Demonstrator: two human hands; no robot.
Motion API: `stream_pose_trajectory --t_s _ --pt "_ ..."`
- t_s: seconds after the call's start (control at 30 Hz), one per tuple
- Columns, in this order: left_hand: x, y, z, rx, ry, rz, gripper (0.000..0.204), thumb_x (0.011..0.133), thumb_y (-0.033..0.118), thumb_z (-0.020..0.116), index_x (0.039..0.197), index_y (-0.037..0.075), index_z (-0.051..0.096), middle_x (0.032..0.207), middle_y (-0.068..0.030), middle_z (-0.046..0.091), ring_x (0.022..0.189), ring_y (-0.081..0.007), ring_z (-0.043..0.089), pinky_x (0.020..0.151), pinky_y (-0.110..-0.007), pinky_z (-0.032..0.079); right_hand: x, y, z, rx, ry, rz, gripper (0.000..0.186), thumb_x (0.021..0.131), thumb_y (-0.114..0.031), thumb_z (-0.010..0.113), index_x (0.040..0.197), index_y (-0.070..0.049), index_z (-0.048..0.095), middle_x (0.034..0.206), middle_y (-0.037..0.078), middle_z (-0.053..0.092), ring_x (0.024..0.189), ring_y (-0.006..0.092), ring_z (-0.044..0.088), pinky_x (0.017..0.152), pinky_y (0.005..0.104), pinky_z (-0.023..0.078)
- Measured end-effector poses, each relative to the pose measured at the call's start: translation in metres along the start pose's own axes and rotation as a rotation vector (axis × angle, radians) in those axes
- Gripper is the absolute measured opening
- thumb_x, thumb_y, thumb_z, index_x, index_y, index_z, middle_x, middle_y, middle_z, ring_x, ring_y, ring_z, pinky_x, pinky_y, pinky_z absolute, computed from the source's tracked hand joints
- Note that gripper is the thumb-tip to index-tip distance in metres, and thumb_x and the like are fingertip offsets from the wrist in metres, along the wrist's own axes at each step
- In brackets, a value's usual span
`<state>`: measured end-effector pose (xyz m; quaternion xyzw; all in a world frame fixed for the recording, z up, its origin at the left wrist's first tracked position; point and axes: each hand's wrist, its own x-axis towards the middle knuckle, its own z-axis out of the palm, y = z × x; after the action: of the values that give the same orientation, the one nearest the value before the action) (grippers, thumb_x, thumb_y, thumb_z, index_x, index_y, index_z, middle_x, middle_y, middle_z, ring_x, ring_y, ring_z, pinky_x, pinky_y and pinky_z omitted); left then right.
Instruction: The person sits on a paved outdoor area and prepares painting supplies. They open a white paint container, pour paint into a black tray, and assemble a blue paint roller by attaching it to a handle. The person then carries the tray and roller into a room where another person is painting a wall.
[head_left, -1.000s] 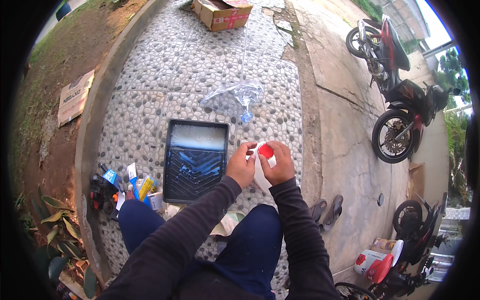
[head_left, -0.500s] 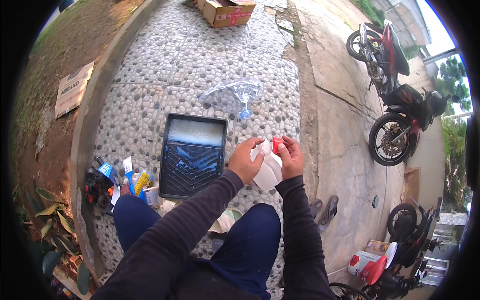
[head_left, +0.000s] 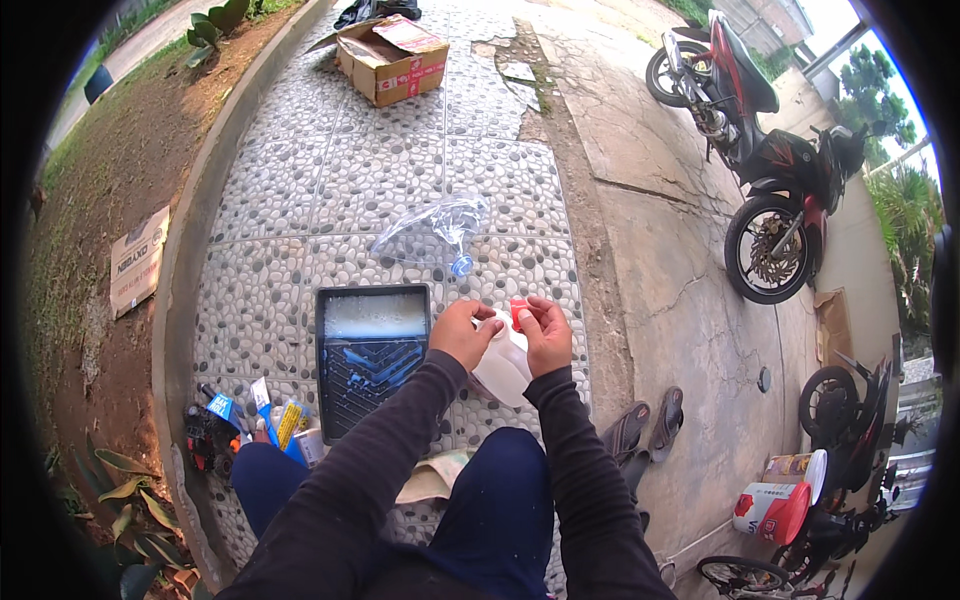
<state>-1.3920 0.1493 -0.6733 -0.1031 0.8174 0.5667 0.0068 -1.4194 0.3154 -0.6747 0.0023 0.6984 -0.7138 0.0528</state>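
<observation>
A translucent white plastic jug (head_left: pixel 503 373) stands in front of my knees, its top between my hands. My left hand (head_left: pixel 462 336) is closed around the upper part of the jug, thumb near the mouth. Between thumb and fingers, my right hand (head_left: pixel 548 338) pinches a red cap (head_left: pixel 518 312) at the jug's mouth; whether the cap touches the neck is hard to see. Left of the jug lies a black paint tray (head_left: pixel 372 385) with whitish liquid in its far well and blue smears on its ridges. Beyond my hands lies a cut clear plastic bottle (head_left: pixel 435 228) with a blue cap.
Brushes (head_left: pixel 262 396) and other small items lie by my left knee. A cloth (head_left: pixel 436 475) is between my legs. Farther off stands a cardboard box (head_left: pixel 392 75). Sandals (head_left: pixel 665 424), paint buckets (head_left: pixel 770 512) and a motorcycle (head_left: pixel 775 220) are on the right. A low curb (head_left: pixel 185 260) runs along the left.
My view has shifted, showing more of the far box. The red cap now sits closer to the jug's mouth, which my left fingers cover more.
</observation>
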Motion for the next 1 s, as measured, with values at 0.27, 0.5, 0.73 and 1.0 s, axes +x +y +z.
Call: stream_pose_trajectory --t_s 0.27,0.5,0.73,1.0 --pt "0.011 0.010 0.000 0.125 -0.086 -0.001 0.027 0.086 0.023 0.077 0.102 0.003 0.070 0.099 -0.0108 0.069 0.083 -0.0200 0.064 0.075 -0.034 0.052 -0.002 -0.004 0.000 -0.153 0.034 -0.082 0.032 0.096 -0.014 0.064 0.122 0.003 0.056 0.114 0.015 0.066 0.100 0.0190 0.067 0.086 0.0319 0.055" --pt "-0.021 -0.044 0.009 -0.420 0.059 -0.021 0.026 0.095 0.009 0.064 0.120 0.005 0.068 0.110 -0.0116 0.069 0.099 -0.0206 0.067 0.083 -0.031 0.053 -0.013 -0.019 0.018 -0.644 -0.104 -0.512 0.039 0.083 -0.009 0.071 0.121 -0.001 0.064 0.113 0.018 0.064 0.102 0.0346 0.063 0.088 0.0401 0.053" --pt "-0.054 -0.034 0.010 -0.018 0.076 0.155 0.064 0.080 0.018 0.079 0.138 0.010 0.053 0.136 -0.0118 0.057 0.123 -0.0304 0.053 0.104 -0.040 0.044 -0.010 -0.038 0.015 -0.967 -0.452 -0.470 0.043 0.083 -0.005 0.069 0.125 -0.004 0.064 0.121 0.017 0.059 0.112 0.0355 0.059 0.094 0.0413 0.051" --pt "-0.056 -0.033 0.013 -0.023 0.069 0.117 0.071 0.075 0.018 0.081 0.139 0.011 0.050 0.139 -0.0116 0.055 0.129 -0.0326 0.048 0.111 -0.044 0.036 0.014 -0.068 0.027 -1.384 -0.735 -0.343 0.035 0.092 -0.027 0.066 0.117 -0.002 0.065 0.113 0.020 0.063 0.103 0.0365 0.064 0.083 0.0424 0.054"
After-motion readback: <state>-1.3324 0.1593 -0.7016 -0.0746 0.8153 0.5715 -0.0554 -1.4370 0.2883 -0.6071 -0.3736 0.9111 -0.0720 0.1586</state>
